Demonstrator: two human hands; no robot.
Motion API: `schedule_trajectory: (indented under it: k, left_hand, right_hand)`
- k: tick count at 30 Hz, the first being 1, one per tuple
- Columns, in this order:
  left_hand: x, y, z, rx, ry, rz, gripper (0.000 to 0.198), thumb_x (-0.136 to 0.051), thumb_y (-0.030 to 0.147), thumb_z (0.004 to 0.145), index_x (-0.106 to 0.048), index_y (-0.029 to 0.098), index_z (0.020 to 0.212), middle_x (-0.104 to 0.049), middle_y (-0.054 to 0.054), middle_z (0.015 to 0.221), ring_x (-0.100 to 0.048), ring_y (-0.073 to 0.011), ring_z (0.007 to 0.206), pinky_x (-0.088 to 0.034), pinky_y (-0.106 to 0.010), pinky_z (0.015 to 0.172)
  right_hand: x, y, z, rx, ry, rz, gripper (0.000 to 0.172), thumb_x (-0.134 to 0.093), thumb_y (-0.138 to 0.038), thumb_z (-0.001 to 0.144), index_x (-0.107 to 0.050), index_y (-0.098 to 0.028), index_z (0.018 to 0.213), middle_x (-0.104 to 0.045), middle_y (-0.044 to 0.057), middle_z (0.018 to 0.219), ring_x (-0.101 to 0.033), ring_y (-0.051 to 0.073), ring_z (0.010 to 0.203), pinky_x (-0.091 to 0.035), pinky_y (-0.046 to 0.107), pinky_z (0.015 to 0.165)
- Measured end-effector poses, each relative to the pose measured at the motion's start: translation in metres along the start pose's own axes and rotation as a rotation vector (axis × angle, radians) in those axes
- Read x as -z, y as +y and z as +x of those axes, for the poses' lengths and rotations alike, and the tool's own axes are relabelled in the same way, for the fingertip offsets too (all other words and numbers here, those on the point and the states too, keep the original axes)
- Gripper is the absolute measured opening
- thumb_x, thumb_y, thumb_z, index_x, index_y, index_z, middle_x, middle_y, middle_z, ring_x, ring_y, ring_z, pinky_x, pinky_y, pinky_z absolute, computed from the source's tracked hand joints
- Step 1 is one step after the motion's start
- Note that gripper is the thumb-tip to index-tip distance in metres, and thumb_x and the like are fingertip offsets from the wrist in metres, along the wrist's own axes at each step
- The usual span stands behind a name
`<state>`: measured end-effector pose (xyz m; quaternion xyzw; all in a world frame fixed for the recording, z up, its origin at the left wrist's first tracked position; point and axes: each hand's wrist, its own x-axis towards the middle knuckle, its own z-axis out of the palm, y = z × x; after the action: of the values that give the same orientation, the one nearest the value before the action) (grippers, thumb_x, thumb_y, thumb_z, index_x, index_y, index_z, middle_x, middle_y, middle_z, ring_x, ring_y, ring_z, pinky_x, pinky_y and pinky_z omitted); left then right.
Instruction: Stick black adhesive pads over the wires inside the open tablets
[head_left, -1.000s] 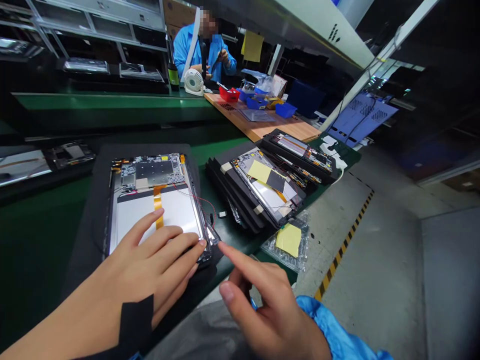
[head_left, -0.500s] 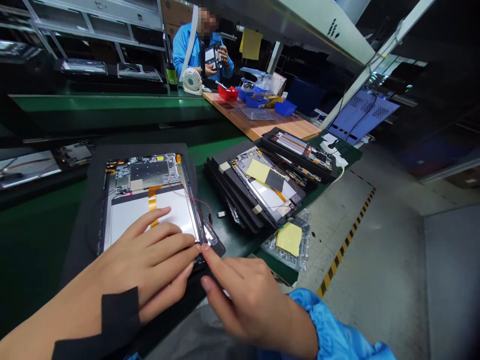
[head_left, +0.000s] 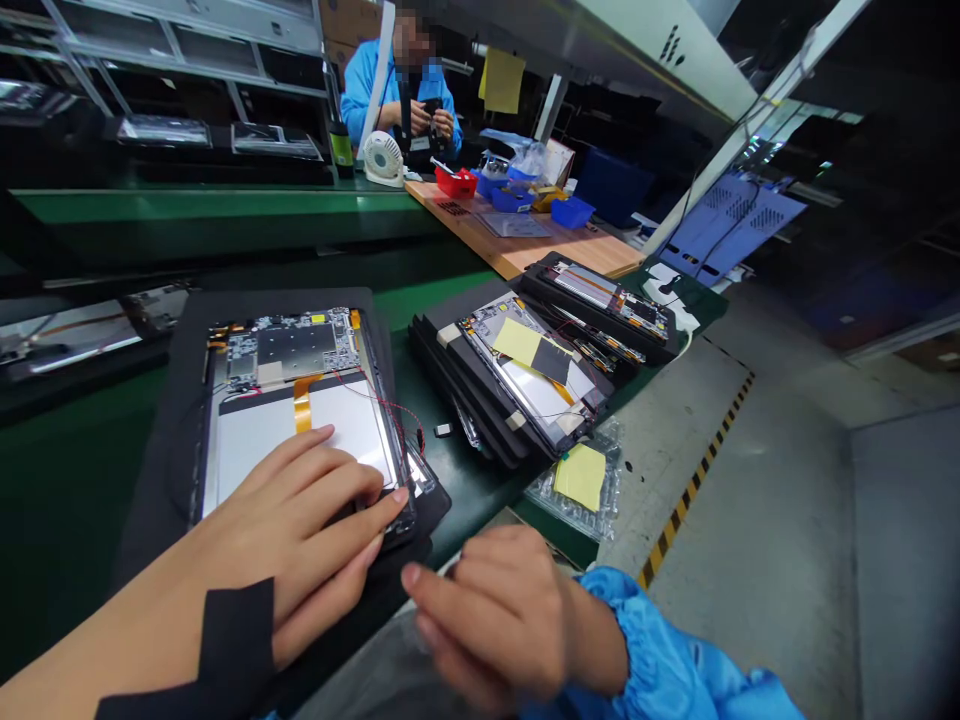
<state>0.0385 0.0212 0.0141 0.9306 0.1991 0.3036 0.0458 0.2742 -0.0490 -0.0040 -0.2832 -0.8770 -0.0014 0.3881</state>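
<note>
Head view: an opened tablet [head_left: 300, 440] with bare circuit board and silver battery lies on a black mat [head_left: 169, 450]; left hand [head_left: 300, 490] rests across its lower edge, right hand [head_left: 495, 620] loosely curled, apart, off it.

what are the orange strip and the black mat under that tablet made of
The orange strip looks like thin flexible plastic ribbon, probably a flex cable, with a slight gloss. The black mat looks like matte rubber or foam, with no shine; the picture can't settle which.

grey floor [head_left: 780, 560] | black-yellow hazard tape [head_left: 694, 490] | green workbench [head_left: 210, 205] | wooden table [head_left: 517, 250] | metal shelving [head_left: 180, 35]
</note>
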Motion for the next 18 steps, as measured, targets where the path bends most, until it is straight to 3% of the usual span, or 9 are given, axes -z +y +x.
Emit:
schedule_trajectory:
  k: [2, 6, 9, 12, 15, 18]
  left_hand:
    - [0.000, -0.001, 0.002, -0.001, -0.019, 0.036, 0.032, -0.043, 0.013, 0.101, -0.067, 0.025, 0.119, -0.071, 0.001, 0.100, -0.059, -0.0179, 0.099, -0.029, -0.040, 0.121]
    - [0.005, 0.001, 0.006, 0.003, -0.031, 0.034, 0.026, -0.047, 0.017, 0.100, -0.069, 0.027, 0.111, -0.074, 0.004, 0.093, -0.061, -0.0179, 0.097, -0.030, -0.039, 0.123]
    - [0.014, 0.005, 0.001, 0.040, 0.037, -0.004, 0.029, -0.048, 0.017, 0.100, -0.067, 0.026, 0.120, -0.078, 0.005, 0.104, -0.065, -0.0159, 0.103, -0.030, -0.035, 0.125]
    - [0.022, 0.011, -0.007, 0.141, 0.106, -0.019, 0.030, -0.050, 0.014, 0.097, -0.068, 0.028, 0.116, -0.078, 0.007, 0.107, -0.069, -0.0143, 0.102, -0.035, -0.033, 0.123]
    - [0.023, 0.013, -0.010, 0.185, 0.136, 0.002, 0.024, -0.054, 0.017, 0.097, -0.071, 0.029, 0.109, -0.078, 0.009, 0.105, -0.069, -0.0131, 0.098, -0.034, -0.029, 0.123]
    - [0.018, 0.012, -0.010, 0.130, 0.079, 0.092, 0.028, -0.052, 0.022, 0.101, -0.071, 0.029, 0.119, -0.076, 0.004, 0.112, -0.066, -0.0163, 0.107, -0.030, -0.032, 0.125]
  right_hand:
    - [-0.002, 0.000, -0.006, -0.014, 0.078, 0.100, 0.029, -0.055, -0.023, 0.103, -0.062, -0.009, 0.128, -0.063, -0.003, 0.057, -0.050, 0.013, 0.042, -0.031, 0.031, 0.040]
    - [0.003, -0.001, -0.008, -0.196, 0.121, 0.142, 0.025, -0.054, -0.019, 0.102, -0.066, -0.015, 0.124, -0.064, -0.002, 0.060, -0.053, 0.014, 0.046, -0.037, 0.031, 0.046]
    - [0.005, -0.001, -0.007, -0.264, 0.178, 0.166, 0.022, -0.055, -0.018, 0.100, -0.070, -0.016, 0.117, -0.067, 0.000, 0.062, -0.056, 0.015, 0.048, -0.040, 0.029, 0.048]
    - [0.005, 0.001, -0.004, -0.351, 0.205, 0.168, 0.023, -0.056, -0.019, 0.100, -0.072, -0.017, 0.117, -0.075, 0.003, 0.073, -0.064, 0.015, 0.055, -0.049, 0.028, 0.054]
    - [0.003, 0.005, 0.003, -0.369, 0.126, 0.175, 0.030, -0.055, -0.021, 0.103, -0.070, -0.015, 0.128, -0.079, 0.005, 0.082, -0.069, 0.015, 0.062, -0.055, 0.027, 0.060]
    - [0.001, 0.009, 0.011, -0.292, -0.019, 0.108, 0.032, -0.051, -0.024, 0.107, -0.069, -0.010, 0.129, -0.079, 0.006, 0.079, -0.068, 0.014, 0.059, -0.052, 0.026, 0.056]
